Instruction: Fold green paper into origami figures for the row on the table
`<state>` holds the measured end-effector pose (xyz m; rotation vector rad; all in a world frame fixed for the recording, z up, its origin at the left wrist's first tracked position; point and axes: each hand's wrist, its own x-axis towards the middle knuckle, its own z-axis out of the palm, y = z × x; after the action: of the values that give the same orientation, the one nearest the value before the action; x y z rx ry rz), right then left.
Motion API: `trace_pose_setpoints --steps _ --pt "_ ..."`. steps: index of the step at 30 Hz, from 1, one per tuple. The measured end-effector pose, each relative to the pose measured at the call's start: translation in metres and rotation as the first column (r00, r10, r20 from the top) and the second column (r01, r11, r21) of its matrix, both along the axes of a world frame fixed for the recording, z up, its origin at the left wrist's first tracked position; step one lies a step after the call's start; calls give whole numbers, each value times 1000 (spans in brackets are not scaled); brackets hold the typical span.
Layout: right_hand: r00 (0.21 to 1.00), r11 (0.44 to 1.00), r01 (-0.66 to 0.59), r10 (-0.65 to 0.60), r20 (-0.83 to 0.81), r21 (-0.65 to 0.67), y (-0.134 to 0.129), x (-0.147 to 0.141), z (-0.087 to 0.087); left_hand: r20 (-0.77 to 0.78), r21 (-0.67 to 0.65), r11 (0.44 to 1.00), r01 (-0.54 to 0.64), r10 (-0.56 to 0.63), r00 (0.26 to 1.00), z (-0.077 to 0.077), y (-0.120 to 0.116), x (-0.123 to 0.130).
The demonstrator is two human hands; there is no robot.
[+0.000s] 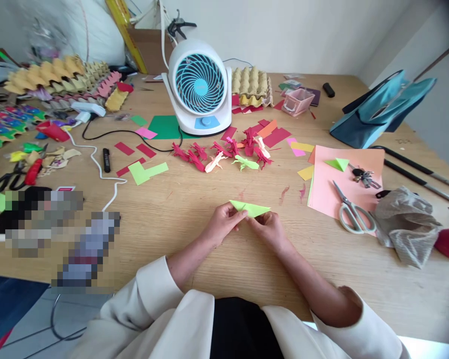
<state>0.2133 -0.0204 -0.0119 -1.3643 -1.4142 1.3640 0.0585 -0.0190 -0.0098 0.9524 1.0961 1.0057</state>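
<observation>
Where the forearms come together above the near middle of the table (187, 197), the left hand (224, 222) and right hand (270, 230) hold one folded light-green paper (254, 208) between them, thumbs and fingers pinched at its sides. Shape: flat triangle, long edge to the far side. Fingers cover part of the near edge, so the number of layers is hard to tell.

Beyond the hands: a cluster of crumpled red paper figures (196, 159), with a green figure (246, 163) at its near side. Farther back, a white fan (200, 87). Left of the cluster, green scraps (145, 173) and a small black stick (106, 160).

To the right: pink sheets (322, 192), bearing keys (364, 177) and a small green fold (338, 164); scissors (353, 214) lie partly across them. A crumpled plastic bag (409, 224) sits just beside.
</observation>
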Motion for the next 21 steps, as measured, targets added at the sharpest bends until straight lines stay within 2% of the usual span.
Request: trace_pose_setpoints --steps 4,8,14,18,21 --pt "997 999 49 -48 -56 18 0 1 -6 -4 38 999 3 -2 1000 -5 0 0" --pt "992 999 35 -31 -122 29 1 2 -7 -20 108 994 9 -6 1000 -9 2 -2" --pt "996 1000 21 -19 -90 21 2 7 -2 -19 120 992 37 -35 999 -10 3 -3" --pt "995 999 -40 43 -87 34 0 6 2 -7 77 997 7 -7 1000 -7 3 -3" --pt "990 994 -104 107 -95 31 -1 6 4 -14 106 994 19 -18 1000 -4 4 -4"
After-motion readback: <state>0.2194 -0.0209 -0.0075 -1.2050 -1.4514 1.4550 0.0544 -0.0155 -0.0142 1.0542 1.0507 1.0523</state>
